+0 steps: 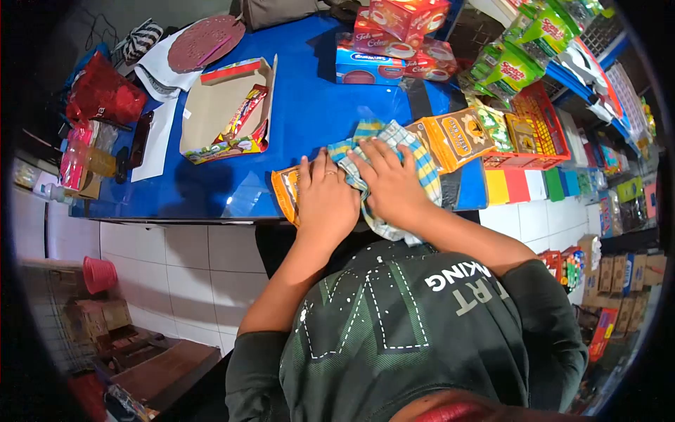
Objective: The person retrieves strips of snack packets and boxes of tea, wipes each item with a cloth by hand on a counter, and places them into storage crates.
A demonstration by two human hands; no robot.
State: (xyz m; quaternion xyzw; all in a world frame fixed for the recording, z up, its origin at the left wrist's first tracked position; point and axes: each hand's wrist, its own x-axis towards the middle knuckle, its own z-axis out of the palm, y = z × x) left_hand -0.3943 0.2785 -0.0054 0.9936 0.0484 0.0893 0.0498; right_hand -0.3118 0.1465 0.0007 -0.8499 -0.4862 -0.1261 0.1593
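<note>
My left hand (327,197) lies flat on a strip of orange sachets (284,188), fingers stretched out, its edge touching the cloth. Bunched under my right hand (395,179) is a checkered cloth (426,165) in white, blue and yellow; the fingers press and grip it against the strip. Beyond the cloth, more orange sachets (460,139) with a cartoon animal head extend toward the right. The middle of the strip is hidden by the cloth and hands.
The blue table (302,91) carries an open cardboard box (200,116) with snack bars at left and stacked red tea boxes (401,28) at the back. A red basket (555,133) and hanging green sponge packs (510,67) stand at right. A bottle (98,162) is far left.
</note>
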